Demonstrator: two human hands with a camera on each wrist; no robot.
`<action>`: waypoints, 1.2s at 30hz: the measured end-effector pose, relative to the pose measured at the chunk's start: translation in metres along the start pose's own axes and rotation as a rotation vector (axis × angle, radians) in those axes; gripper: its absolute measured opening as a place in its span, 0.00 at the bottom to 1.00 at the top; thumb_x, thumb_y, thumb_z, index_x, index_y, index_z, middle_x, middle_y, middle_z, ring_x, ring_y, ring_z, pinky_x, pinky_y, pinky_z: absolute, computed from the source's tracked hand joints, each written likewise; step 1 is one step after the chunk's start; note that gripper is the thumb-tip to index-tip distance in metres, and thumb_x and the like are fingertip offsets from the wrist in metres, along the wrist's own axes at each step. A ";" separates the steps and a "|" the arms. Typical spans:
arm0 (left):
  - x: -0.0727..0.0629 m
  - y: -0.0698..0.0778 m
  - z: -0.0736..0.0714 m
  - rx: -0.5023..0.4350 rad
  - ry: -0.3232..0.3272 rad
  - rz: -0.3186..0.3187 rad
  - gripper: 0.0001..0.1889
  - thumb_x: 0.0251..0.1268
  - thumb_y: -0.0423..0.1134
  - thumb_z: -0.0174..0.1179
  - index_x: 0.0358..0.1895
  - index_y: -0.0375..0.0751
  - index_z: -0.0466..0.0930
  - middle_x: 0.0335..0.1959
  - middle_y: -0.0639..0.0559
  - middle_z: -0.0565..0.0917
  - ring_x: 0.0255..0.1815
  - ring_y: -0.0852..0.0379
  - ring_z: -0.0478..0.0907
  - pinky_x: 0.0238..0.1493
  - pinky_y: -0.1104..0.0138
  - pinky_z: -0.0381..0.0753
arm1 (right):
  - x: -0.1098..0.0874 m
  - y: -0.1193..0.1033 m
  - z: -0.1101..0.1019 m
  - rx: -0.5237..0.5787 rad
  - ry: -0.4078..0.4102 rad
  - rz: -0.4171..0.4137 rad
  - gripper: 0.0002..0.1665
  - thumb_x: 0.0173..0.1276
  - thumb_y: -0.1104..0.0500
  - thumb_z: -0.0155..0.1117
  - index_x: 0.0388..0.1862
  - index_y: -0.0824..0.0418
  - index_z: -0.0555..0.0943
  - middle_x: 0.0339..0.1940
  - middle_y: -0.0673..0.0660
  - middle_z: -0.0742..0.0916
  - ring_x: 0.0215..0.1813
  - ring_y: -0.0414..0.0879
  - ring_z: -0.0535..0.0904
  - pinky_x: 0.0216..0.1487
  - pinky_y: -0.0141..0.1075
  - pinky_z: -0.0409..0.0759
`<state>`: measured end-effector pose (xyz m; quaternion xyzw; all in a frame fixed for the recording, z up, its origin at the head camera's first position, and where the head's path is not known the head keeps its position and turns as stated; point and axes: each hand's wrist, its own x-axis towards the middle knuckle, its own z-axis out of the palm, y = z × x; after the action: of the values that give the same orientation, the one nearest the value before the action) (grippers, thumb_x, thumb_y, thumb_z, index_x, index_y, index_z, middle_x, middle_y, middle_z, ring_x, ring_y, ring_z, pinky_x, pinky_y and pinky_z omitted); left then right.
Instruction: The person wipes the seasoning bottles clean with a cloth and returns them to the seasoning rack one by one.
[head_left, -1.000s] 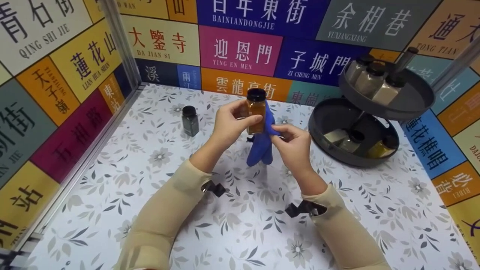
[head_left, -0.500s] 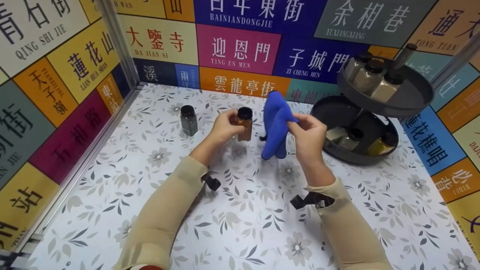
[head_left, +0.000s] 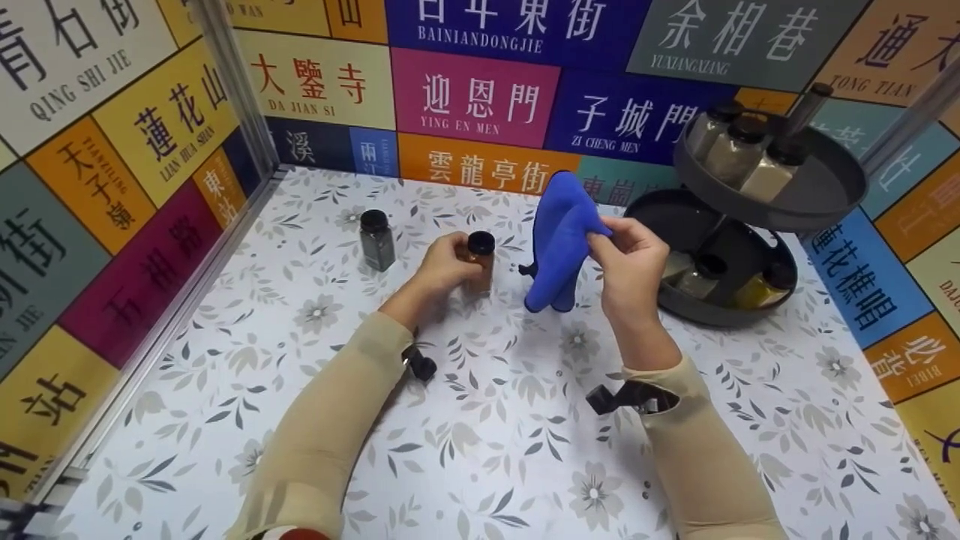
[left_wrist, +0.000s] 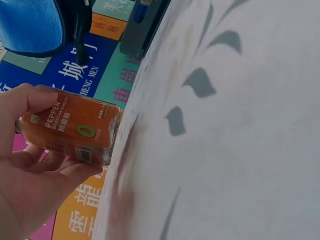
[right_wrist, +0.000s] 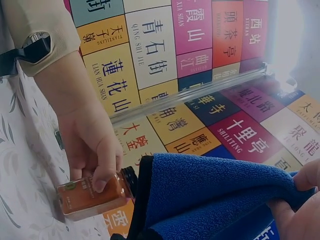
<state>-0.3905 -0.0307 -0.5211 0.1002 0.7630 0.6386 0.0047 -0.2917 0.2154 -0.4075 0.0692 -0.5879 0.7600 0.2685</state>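
My left hand [head_left: 445, 264] grips a square glass spice jar [head_left: 481, 271] with a black lid, upright and low over the table. Its label [left_wrist: 75, 120] reads "PEPPER" in the left wrist view, and orange-brown powder fills it. The jar's base is right at the tabletop there. To the right, my right hand [head_left: 636, 264] pinches a blue cloth [head_left: 561, 244] by one edge, and the cloth hangs folded in the air. A dark fuzzy texture and black border of this cloth [right_wrist: 200, 192] show in the right wrist view.
Left of my left hand stands another black-lidded jar [head_left: 377, 246] with dark contents. At the right is a two-tier dark round stand; its upper tray [head_left: 795, 214] and lower tray [head_left: 652, 225] both carry several jars. Sign-patterned walls [head_left: 480, 97] border the table [head_left: 465, 450].
The left hand has carried the pepper jar down and slightly left, to the tabletop. The right hand has drawn the blue cloth away from the jar, up and to the right.
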 end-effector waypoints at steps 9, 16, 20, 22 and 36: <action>0.000 -0.005 0.001 0.126 -0.069 0.005 0.16 0.45 0.25 0.68 0.40 0.40 0.80 0.34 0.55 0.80 0.38 0.57 0.77 0.45 0.68 0.78 | 0.000 -0.003 -0.001 0.019 -0.007 0.001 0.15 0.62 0.83 0.65 0.39 0.69 0.90 0.32 0.55 0.91 0.35 0.44 0.88 0.38 0.33 0.90; -0.001 -0.002 0.002 0.247 -0.112 0.050 0.18 0.46 0.28 0.68 0.45 0.40 0.79 0.36 0.52 0.81 0.40 0.54 0.76 0.46 0.64 0.77 | 0.000 -0.007 0.000 0.021 -0.016 -0.003 0.14 0.62 0.82 0.65 0.39 0.70 0.90 0.32 0.56 0.90 0.33 0.43 0.87 0.37 0.32 0.90; -0.005 0.005 0.006 0.368 -0.092 0.069 0.28 0.46 0.40 0.80 0.52 0.42 0.78 0.44 0.48 0.85 0.46 0.51 0.80 0.53 0.58 0.79 | -0.001 -0.007 0.000 0.007 -0.027 -0.006 0.13 0.62 0.82 0.66 0.40 0.71 0.90 0.32 0.55 0.91 0.33 0.42 0.88 0.37 0.32 0.90; -0.006 0.007 0.009 0.410 -0.066 0.071 0.35 0.43 0.47 0.85 0.54 0.42 0.76 0.48 0.46 0.86 0.49 0.48 0.82 0.57 0.56 0.80 | -0.001 -0.006 0.000 0.002 -0.033 -0.005 0.13 0.62 0.82 0.67 0.40 0.72 0.90 0.32 0.55 0.91 0.33 0.42 0.88 0.38 0.32 0.90; 0.000 0.004 -0.004 0.331 -0.124 0.077 0.42 0.40 0.26 0.72 0.68 0.42 0.74 0.62 0.40 0.83 0.62 0.44 0.79 0.71 0.54 0.75 | -0.002 -0.001 0.002 -0.003 -0.057 0.007 0.14 0.61 0.82 0.65 0.40 0.71 0.90 0.33 0.55 0.91 0.35 0.44 0.89 0.39 0.33 0.90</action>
<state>-0.3904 -0.0343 -0.5162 0.1680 0.8515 0.4966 0.0106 -0.2894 0.2134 -0.4069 0.0884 -0.5968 0.7577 0.2488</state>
